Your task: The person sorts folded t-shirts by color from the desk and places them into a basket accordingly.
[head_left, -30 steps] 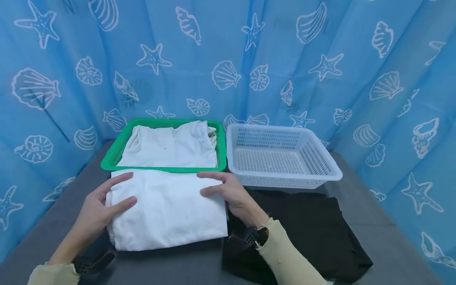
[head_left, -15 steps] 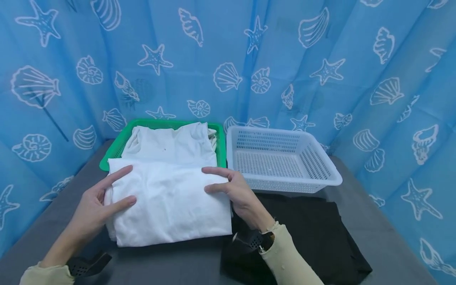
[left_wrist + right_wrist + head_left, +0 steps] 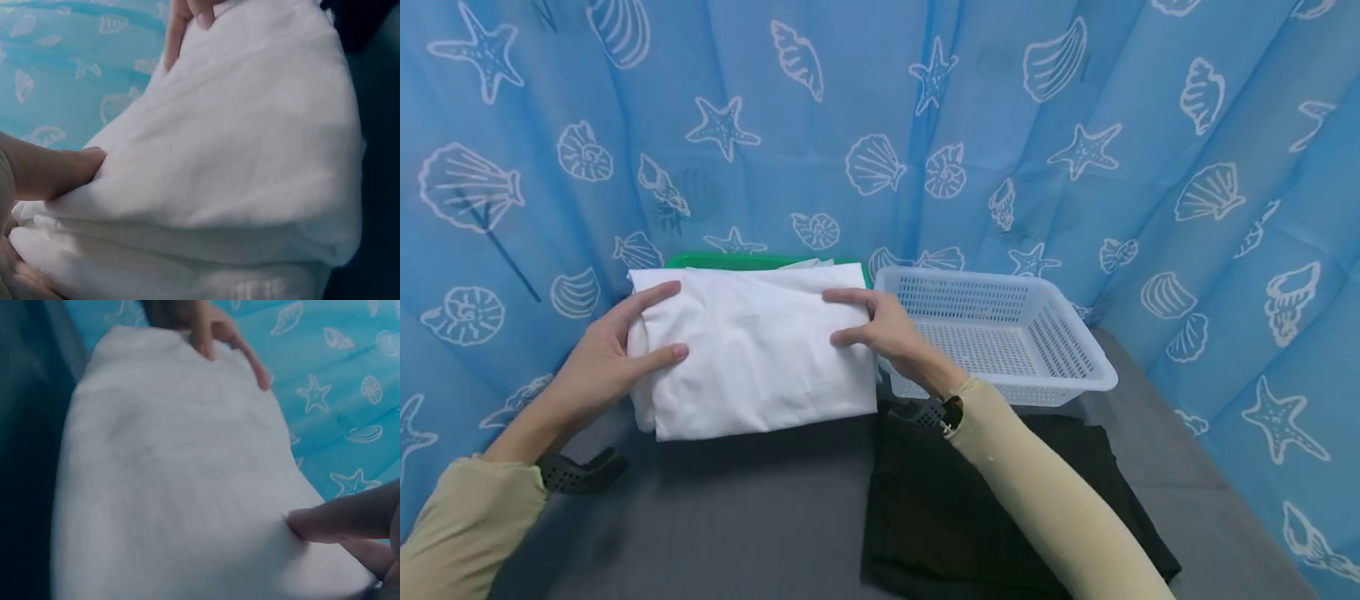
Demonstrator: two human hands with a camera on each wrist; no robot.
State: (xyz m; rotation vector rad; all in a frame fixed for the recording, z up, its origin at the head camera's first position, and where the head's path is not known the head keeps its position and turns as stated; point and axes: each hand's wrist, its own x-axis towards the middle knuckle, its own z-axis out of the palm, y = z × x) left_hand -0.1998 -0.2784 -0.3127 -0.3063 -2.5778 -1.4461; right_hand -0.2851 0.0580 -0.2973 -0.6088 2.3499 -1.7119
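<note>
A folded white garment (image 3: 760, 358), several layers thick, is held between both hands in the head view. My left hand (image 3: 617, 350) grips its left side, thumb on the top face and the other fingers partly hidden round the edge. On the opposite side my right hand (image 3: 887, 333) grips it the same way. The garment overlaps the green basket (image 3: 722, 261) behind it, hiding most of that basket and the white clothes inside. In the left wrist view the stacked folds of the garment (image 3: 237, 144) show along its near edge.
A white plastic basket (image 3: 1067, 379) stands to the right of the green one. Folded black cloth (image 3: 955, 517) lies on the grey table surface (image 3: 715, 525) under my right forearm. A blue curtain with shell prints (image 3: 970, 108) hangs behind.
Both hands have carried the folded white garment forward and up, from in front of the green basket to over it. The clothes in that basket are now mostly covered from view.
</note>
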